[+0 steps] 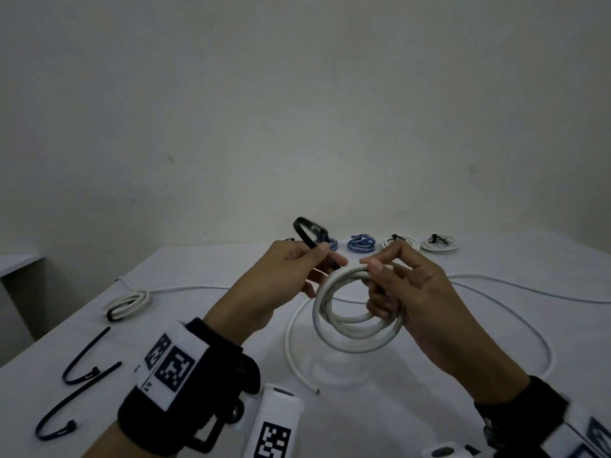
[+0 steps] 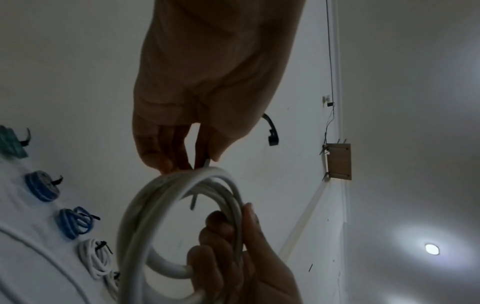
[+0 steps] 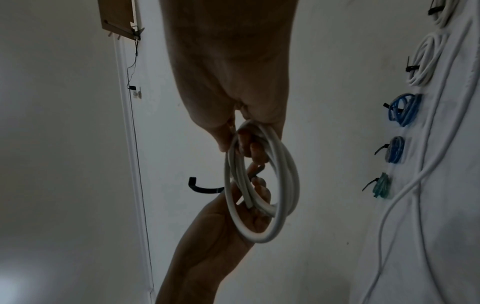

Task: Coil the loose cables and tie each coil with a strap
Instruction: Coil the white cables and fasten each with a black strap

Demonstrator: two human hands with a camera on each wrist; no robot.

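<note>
Coil (image 1: 358,312) of white cable sits in the air between your two hands, above the white surface (image 1: 380,411). Your right hand (image 1: 416,299) grips it: thumb on top of the bundled loops, fingers curled through the ring from below. Several turns show, lying close together; the right wrist view shows one cut end inside the ring.

Your left hand (image 1: 281,282) pinches a black strap (image 1: 305,231) between thumb and forefinger, just beside the top of the coil. The strap arches up and away from the fingers, its head end free in the air. Whether its tip touches the coil, you cannot tell from these views.

Along the far edge of the surface stand tied coils in a row: two blue coils (image 1: 361,243) and two white coils (image 1: 439,243), each with a black tie; the left wrist view adds a green coil (image 2: 11,144) at the end of that row. At the left lies a small white bundle (image 1: 127,304), its cable running on across the surface. A loose white cable (image 1: 291,338) curves below the held coil. Two spare black straps (image 1: 79,378) lie near the left front edge.
</note>
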